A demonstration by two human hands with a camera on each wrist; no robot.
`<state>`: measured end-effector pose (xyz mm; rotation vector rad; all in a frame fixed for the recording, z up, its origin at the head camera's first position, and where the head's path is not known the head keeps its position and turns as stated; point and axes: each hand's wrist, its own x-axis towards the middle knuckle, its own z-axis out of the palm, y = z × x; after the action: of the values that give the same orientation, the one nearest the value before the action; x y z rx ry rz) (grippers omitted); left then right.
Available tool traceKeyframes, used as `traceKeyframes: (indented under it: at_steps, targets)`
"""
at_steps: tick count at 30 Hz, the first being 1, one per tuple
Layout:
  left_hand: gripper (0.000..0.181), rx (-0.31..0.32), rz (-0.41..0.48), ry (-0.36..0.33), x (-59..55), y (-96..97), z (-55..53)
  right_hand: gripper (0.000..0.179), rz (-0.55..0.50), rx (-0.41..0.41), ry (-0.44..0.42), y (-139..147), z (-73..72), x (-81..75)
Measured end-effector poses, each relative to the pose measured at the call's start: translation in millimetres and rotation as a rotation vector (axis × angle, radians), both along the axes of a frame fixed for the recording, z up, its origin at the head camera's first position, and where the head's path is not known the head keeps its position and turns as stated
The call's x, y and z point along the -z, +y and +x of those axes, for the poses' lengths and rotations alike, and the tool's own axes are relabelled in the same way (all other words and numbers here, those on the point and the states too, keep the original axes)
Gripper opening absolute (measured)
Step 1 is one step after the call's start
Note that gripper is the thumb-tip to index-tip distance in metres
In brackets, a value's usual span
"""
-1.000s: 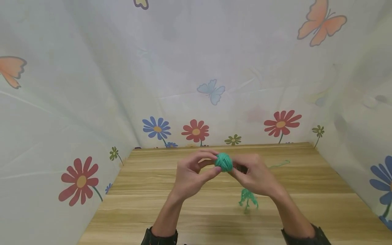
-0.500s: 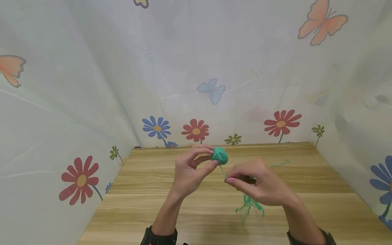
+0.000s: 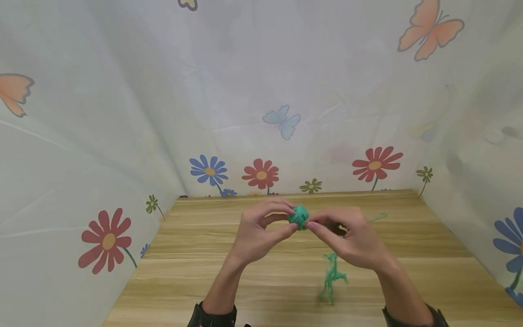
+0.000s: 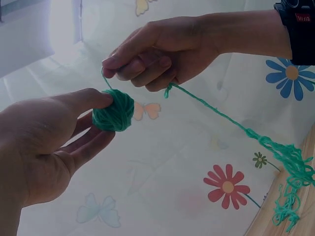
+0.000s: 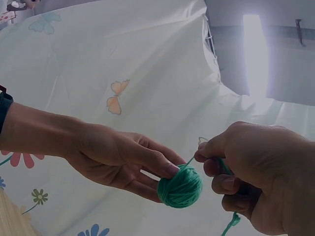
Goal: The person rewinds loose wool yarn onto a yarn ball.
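Observation:
A small ball of green yarn (image 3: 299,217) is pinched between the thumb and fingers of my left hand (image 3: 261,231), held up above the table. Close on its right, my right hand (image 3: 347,234) pinches the strand that runs off the ball between thumb and forefinger; its other fingers are curled. In the left wrist view the strand leaves the lower side of that hand and leads to a tangled clump of green yarn (image 4: 290,160). The head view shows part of this loose yarn (image 3: 333,277) below the right hand.
A wooden table (image 3: 184,272) lies beneath the hands. A loose yarn end (image 3: 379,216) rests farther back on it, right of the right hand. A white curtain (image 3: 229,91) printed with flowers and butterflies encloses the back and sides.
My right hand drew the strand down away from the ball, then came back up beside it. The left hand dipped and turned the ball slightly. The hanging yarn swung and changed shape.

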<state>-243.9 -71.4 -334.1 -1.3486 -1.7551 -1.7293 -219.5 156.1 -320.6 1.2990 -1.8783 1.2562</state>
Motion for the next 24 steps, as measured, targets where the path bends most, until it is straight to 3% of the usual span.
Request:
traceKeyframes:
  at_steps: [9,16,24]
  targets:
    - [0.029,0.084,-0.062,0.031,0.3,0.7,1.5,0.032,-0.051,0.016,-0.007,1,-6.3,6.4]
    - [0.029,0.129,-0.082,0.018,0.7,-0.7,2.8,0.036,-0.037,0.093,-0.002,3,-10.7,9.3]
    - [0.030,0.174,-0.066,-0.018,-0.4,-1.3,6.2,0.029,-0.012,0.128,-0.085,7,-19.2,15.4]
